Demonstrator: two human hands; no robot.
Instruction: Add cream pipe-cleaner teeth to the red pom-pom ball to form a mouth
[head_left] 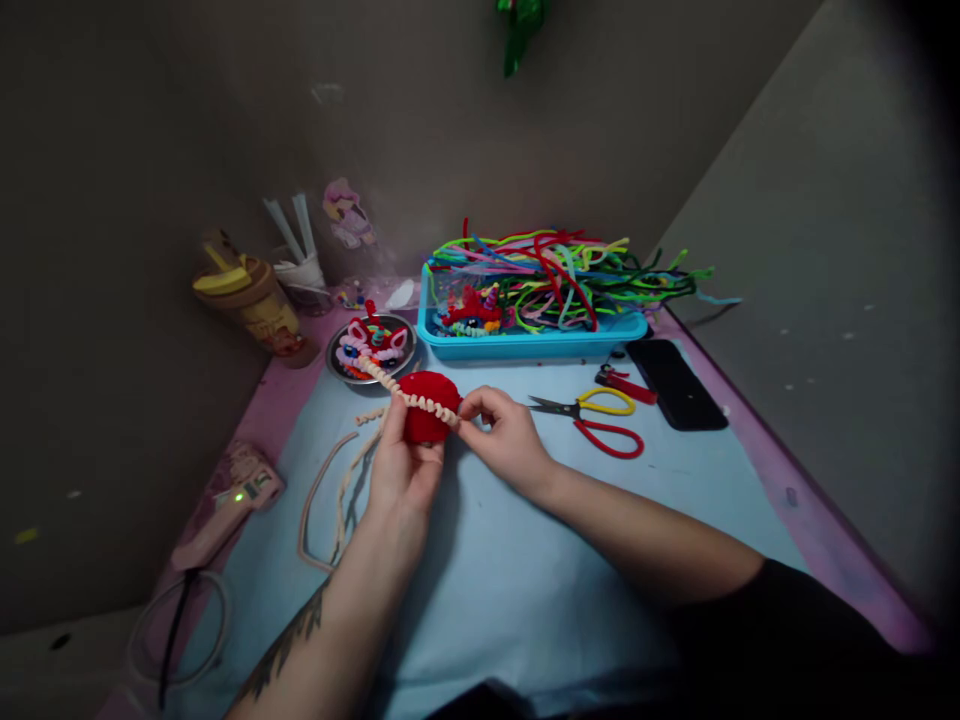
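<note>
My left hand (401,470) is closed around a round red fuzzy piece (426,405) held above the blue mat (525,560). A cream twisted pipe cleaner (409,395) lies across the top of the red piece and sticks out to the upper left. My right hand (506,435) pinches the right end of that cream strand with thumb and fingertips. Loose cream pipe cleaners (330,495) curl on the mat just left of my left hand.
A blue tray (525,345) heaped with coloured pipe cleaners stands at the back. Scissors with yellow and red handles (600,420), small red clippers (626,385) and a black phone (675,385) lie right. At left are a metal dish of finished pieces (371,345), a lidded cup (251,305) and a pink glue gun (225,505).
</note>
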